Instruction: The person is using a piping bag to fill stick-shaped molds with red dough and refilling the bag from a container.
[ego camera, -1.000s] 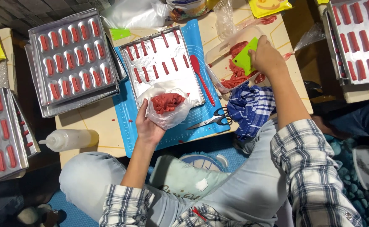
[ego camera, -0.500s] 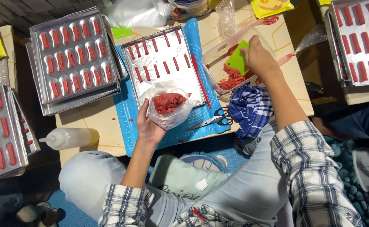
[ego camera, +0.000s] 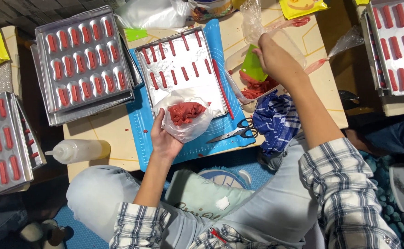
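Two hands busy | left hand (ego camera: 165,138) keeps cupping plastic bag (ego camera: 186,117) of red paste, near centre | right hand (ego camera: 273,57) fingers clenched on green scraper (ego camera: 252,69), now dipped into far-right clear tub (ego camera: 257,87) — scooping continues

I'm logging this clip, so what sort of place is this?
Probably a home baking setup on a low wooden table: metal moulded trays of red dough strips, a blue silicone mat, and the left hand holding a clear plastic bag of red dough.
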